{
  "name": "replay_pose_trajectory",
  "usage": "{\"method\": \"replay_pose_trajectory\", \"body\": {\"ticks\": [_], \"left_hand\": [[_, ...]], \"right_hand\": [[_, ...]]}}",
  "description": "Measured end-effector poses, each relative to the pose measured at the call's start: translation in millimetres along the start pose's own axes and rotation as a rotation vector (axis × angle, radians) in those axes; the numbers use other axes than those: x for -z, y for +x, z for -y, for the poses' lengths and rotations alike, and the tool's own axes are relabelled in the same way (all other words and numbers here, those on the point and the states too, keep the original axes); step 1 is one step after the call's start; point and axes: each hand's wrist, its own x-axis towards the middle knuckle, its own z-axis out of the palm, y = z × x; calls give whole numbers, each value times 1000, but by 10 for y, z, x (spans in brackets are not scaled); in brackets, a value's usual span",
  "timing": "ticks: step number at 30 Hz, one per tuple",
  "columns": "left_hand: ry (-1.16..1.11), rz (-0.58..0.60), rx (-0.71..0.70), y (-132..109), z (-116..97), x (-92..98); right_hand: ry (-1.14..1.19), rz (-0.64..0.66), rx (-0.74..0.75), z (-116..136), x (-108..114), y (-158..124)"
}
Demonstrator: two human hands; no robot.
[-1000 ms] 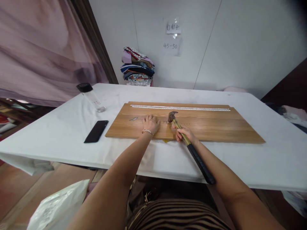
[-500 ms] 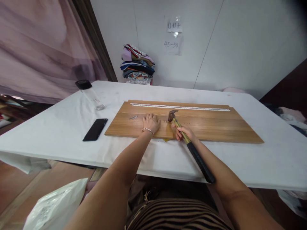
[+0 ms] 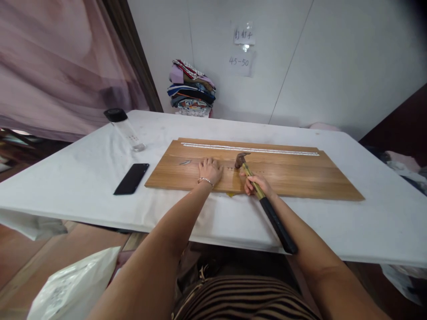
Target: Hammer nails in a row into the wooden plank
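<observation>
My left hand [image 3: 211, 171] lies palm down on the wooden board [image 3: 307, 178], its fingers stretched out. Wrapped round the wooden part of a claw hammer's handle, below the head, is my right hand [image 3: 256, 184]. The claw hammer [image 3: 275, 222] slants over the board's front edge, its rusty head near the board's surface and its black grip toward my body. Whether the head touches the board I cannot tell. A row of small dark marks or nails [image 3: 256, 172] runs beside the hammer head. Several loose nails [image 3: 186, 162] rest left of my left hand.
White measuring strips [image 3: 250, 149] lie along the board's back. On the white-covered table [image 3: 83, 178] are a black phone [image 3: 131, 179] and a clear bottle [image 3: 128, 133] with a dark lid. Folded clothes [image 3: 191, 89] are stacked behind the table, near the wall.
The hammer head has shifted very slightly to the right. Both hands keep their places, and the view has moved a little.
</observation>
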Motion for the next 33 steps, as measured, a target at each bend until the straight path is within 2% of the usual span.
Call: {"method": "replay_pose_trajectory", "body": {"ticks": [6, 12, 20, 28, 33], "left_hand": [[-2, -12, 8, 15, 3, -28], [-2, -15, 0, 9, -6, -19], [-15, -18, 2, -13, -27, 8], [-23, -23, 8, 3, -11, -33], [-38, -24, 6, 0, -14, -29]], "right_hand": [[12, 9, 26, -12, 13, -6], [-45, -11, -40, 55, -56, -25], [-6, -26, 21, 20, -22, -47], [-58, 1, -50, 83, -51, -36], [-34, -11, -37, 68, -48, -24]]}}
